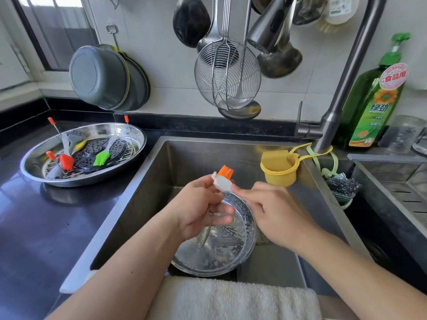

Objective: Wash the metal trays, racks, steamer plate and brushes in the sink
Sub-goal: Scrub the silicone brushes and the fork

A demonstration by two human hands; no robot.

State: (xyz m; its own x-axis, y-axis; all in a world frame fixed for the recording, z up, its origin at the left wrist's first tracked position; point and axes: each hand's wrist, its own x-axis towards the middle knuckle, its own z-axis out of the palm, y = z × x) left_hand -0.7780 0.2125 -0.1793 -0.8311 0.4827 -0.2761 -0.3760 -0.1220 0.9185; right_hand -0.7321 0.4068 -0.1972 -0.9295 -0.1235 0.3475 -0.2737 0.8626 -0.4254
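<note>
Over the sink [175, 155] my left hand [201, 209] grips the clear handle of an orange-bristled silicone brush [225, 172], bristles up. My right hand [272, 211] pinches a white foamy pad [222, 183] against the brush just under the bristles. Below my hands a soapy perforated metal steamer plate [221, 248] lies on the sink floor. On the dark counter to the left, a round metal tray [136, 144] holds a dark perforated plate [92, 155], a wire rack with orange-tipped handles [126, 118], and red [67, 161], green [101, 158] and yellow [79, 145] brushes.
The faucet [332, 125] rises at the right with its spray head [268, 31] overhead. A yellow sponge holder [279, 167] hangs on the sink's right wall. A green detergent bottle [372, 100] stands behind. Ladles and a wire skimmer [227, 75] hang above. A white towel [231, 299] covers the front edge.
</note>
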